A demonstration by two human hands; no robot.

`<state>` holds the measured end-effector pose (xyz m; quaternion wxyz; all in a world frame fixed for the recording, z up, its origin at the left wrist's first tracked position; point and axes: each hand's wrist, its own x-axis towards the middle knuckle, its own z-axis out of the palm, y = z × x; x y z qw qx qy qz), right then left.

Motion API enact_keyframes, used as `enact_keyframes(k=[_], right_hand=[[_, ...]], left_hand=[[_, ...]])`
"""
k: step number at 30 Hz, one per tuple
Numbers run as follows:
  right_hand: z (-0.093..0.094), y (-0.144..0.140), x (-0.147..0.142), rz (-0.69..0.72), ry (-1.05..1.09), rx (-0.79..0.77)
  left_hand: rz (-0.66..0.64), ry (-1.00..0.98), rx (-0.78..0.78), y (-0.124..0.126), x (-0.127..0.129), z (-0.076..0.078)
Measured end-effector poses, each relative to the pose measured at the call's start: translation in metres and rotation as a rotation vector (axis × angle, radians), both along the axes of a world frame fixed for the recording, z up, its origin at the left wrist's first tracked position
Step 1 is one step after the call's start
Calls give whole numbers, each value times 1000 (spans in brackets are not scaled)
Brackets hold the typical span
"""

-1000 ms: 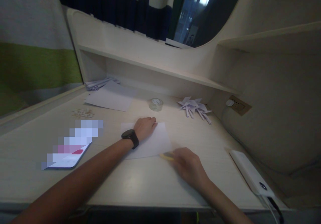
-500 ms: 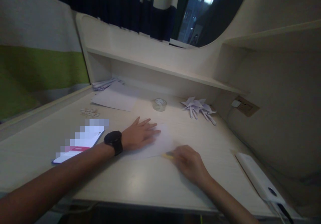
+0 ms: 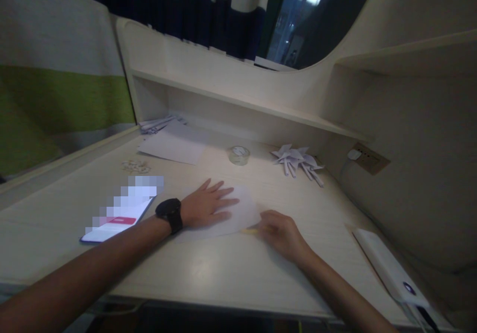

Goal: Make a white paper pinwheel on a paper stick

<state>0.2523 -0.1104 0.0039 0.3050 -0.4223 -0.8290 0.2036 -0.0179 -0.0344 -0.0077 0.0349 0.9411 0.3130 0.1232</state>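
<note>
A sheet of white paper lies flat on the desk. Pressing on it is my left hand, palm down and fingers spread, with a black watch on the wrist. My right hand is closed at the paper's right corner. From its fingers pokes a slim yellow tool, close to the paper's near edge; blur and the fingers hide what kind it is.
Behind the paper stand a roll of clear tape and several paper pinwheels. More paper lies back left, near a small pile of pale bits. A phone is beside my left forearm; a white box-shaped device sits right.
My right hand has shifted slightly, and the yellow tool shows less beyond its fingers. The left hand stays flat on the paper, its fingers a little more spread. The camera view moved slightly.
</note>
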Motion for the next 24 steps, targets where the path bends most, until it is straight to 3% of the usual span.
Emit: enact_keyframes(k=[17, 24], right_hand=[[1, -2, 1, -75, -23, -2], [3, 0, 3, -15, 13, -48]], left_hand=[[-9, 14, -1, -2, 0, 1], [-19, 6, -25, -2, -1, 5]])
